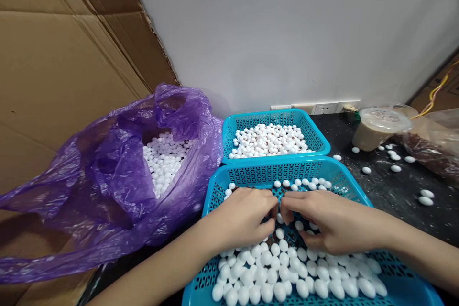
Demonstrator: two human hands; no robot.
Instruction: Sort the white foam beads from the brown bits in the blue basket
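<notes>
Both of my hands reach into the front blue plastic basket (272, 170), over a layer of small white egg-shaped balls (267, 291). My left hand (247, 215) has its fingers curled down and its thumb close beside them; whatever is under the fingertips is hidden. Facing it, my right hand (326, 217) is bent, with a gap between thumb and fingers where a few balls show on the basket floor. Most balls lie in the near half, and others line the far side. Small brown bits show between the hands.
Behind stands a second blue basket (229, 157) with white balls and brown bits. An open purple plastic bag (118, 167) of white balls is at left. On the black tabletop (390, 201) at right are loose balls, a lidded drink cup (373, 131) and a clear bag (435, 146) with brown material.
</notes>
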